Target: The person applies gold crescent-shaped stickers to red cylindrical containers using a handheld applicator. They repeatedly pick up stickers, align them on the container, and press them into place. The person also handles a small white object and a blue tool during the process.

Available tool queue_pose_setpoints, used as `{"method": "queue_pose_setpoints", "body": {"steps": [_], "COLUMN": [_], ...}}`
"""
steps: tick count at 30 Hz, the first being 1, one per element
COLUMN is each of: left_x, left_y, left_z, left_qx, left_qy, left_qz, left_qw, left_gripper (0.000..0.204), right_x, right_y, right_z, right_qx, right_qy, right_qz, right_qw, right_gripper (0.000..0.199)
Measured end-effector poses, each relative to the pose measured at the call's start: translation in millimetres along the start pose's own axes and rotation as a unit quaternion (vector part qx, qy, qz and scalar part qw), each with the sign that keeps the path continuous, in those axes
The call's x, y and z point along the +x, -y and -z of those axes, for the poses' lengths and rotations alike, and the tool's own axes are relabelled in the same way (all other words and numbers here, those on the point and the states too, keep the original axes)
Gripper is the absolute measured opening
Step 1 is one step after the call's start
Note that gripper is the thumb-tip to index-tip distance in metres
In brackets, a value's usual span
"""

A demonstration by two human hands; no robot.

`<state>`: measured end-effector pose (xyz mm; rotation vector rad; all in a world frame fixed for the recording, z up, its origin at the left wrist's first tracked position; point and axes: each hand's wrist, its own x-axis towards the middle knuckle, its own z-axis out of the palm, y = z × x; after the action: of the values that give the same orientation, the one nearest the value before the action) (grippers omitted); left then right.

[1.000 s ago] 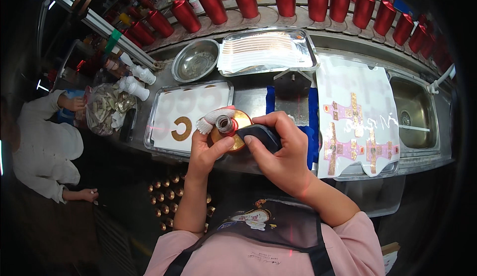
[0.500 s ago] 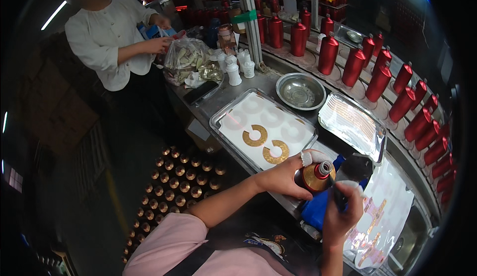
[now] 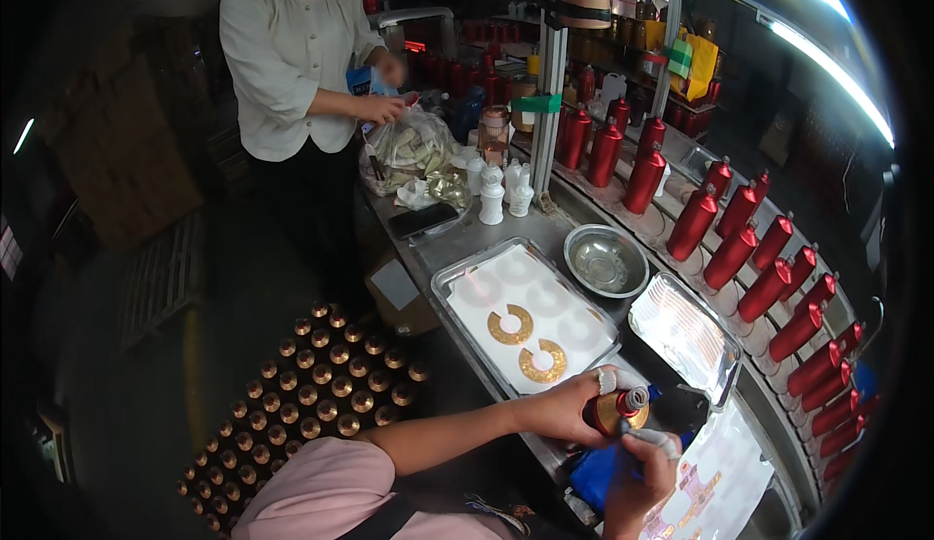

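My left hand (image 3: 564, 411) is closed around a red bottle (image 3: 637, 399) with an open threaded neck. A gold label (image 3: 606, 414) wraps the bottle's shoulder. White wrapping covers fingertips on both hands. My right hand (image 3: 646, 469) is closed, its fingers close below the bottle's neck, on a slim dark thing too hidden to name. Beyond my left hand, a metal tray (image 3: 449, 308) bears a white sheet with two gold C-shaped labels (image 3: 511, 324) on it. Beneath my hands lies a blue cloth (image 3: 590, 479).
A steel bowl (image 3: 608, 266) and a second tray (image 3: 728, 363) of shiny strips stand beyond. Red bottles (image 3: 696, 221) line the curved rail at right. Gold-topped bottles (image 3: 322, 375) stand low at left. A co-worker (image 3: 282, 63) handles a plastic bag (image 3: 418, 146) at the bench's far end.
The view has shifted upward, so the bench sits lower in the picture. The bottle stays in my left hand. My right fingers have come closer to its neck.
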<state>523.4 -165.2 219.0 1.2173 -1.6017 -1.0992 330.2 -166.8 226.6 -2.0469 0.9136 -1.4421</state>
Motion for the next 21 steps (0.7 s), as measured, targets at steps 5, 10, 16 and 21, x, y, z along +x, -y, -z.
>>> {"method": "queue_pose_setpoints", "body": {"steps": [5, 10, 16, 21], "left_x": [-1.6, -2.6, -6.5, -12.2], "left_y": [2.6, -0.3, -10.4, -16.6], "left_z": [-2.2, -2.3, 3.6, 14.6], "left_qx": [0.015, -0.016, 0.011, -0.026], "left_qy": [-0.015, -0.017, -0.032, -0.063], "left_qz": [-0.010, 0.021, -0.042, -0.071], "left_qw": [1.000, 0.999, 0.999, 0.995], "left_gripper": [0.076, 0.077, 0.073, 0.068], "right_x": [-1.4, 2.1, -1.0, 0.2], "right_y": [-0.3, -0.2, 3.3, 1.7], "right_z": [0.1, 0.6, 2.3, 4.2], "right_qx": [-0.002, 0.000, 0.027, 0.011], "right_qy": [-0.012, 0.024, -0.004, -0.027], "right_qz": [0.029, 0.064, -0.028, -0.064], "right_qw": [1.000, 0.998, 0.999, 0.998], "right_gripper": [0.026, 0.030, 0.027, 0.030]}}
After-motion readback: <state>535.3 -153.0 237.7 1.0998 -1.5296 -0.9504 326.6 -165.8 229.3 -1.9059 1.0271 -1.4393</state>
